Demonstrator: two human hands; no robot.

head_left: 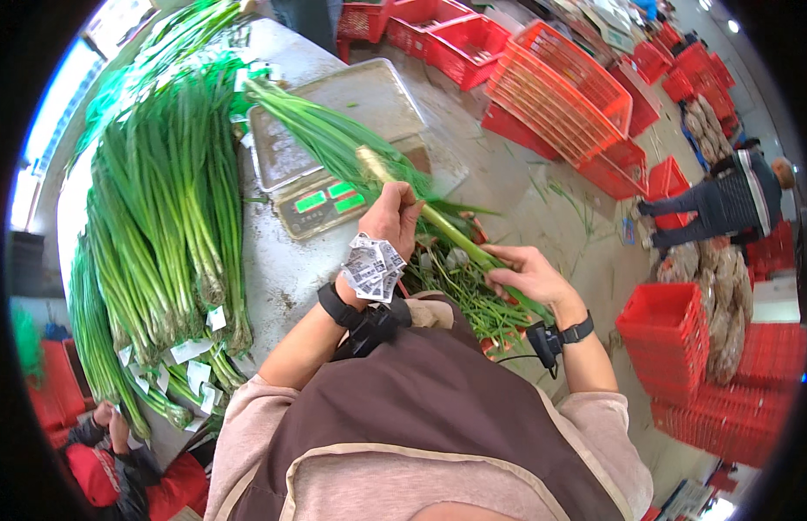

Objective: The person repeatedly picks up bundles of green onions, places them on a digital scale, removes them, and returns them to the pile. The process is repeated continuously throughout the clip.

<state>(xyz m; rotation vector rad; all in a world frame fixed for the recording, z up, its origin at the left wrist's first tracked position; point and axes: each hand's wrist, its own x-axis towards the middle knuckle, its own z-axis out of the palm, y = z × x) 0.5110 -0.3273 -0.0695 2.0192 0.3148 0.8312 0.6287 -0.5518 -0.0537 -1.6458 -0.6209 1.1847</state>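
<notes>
A single green onion [438, 222] slants across in front of my body, its pale root end up by the scale and its green leaves down to the right. My left hand [393, 219] is closed round the stalk near the pale end. Farther along, my right hand [532, 276] pinches the green part. Beyond my left hand, a bundle of green onion leaves [325, 130] lies across the metal scale [299, 100], partly over its lit green display [330, 200]. A fan of white printed labels [373, 267] sits at my left wrist.
Large bundles of green onions [173, 200], several tagged with white labels, cover the table's left side. Loose greens [456, 291] lie below my hands. Stacked red crates [560, 95] stand right; another person [725, 200] stands beyond. A red-clad person [130, 469] is lower left.
</notes>
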